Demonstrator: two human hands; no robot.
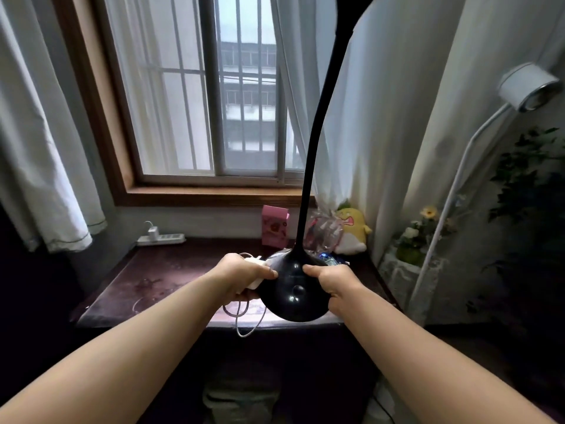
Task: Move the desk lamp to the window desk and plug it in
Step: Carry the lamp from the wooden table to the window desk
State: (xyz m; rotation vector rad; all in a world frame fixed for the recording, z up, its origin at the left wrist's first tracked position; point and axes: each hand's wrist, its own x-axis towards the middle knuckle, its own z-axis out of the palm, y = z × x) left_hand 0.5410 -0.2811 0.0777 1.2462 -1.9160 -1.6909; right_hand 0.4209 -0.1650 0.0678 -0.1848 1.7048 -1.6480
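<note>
A black desk lamp (293, 293) with a round glossy base and a long curved neck is held over the front edge of the dark window desk (159, 283). My left hand (244, 275) grips the base's left side and also clasps the lamp's white plug adapter (256, 283). A white cord (244, 319) dangles from it over the desk edge. My right hand (334, 284) grips the base's right side. The neck rises out of the top of the view; the lamp head is hidden. A white power strip (160, 239) with a charger plugged in lies at the desk's back left.
At the back of the desk stand a pink box (274, 225), a crinkled plastic bag (324, 231) and a yellow plush toy (353, 229). A white floor lamp (452, 179) and potted plants (411, 243) stand to the right. Curtains hang on both sides of the window.
</note>
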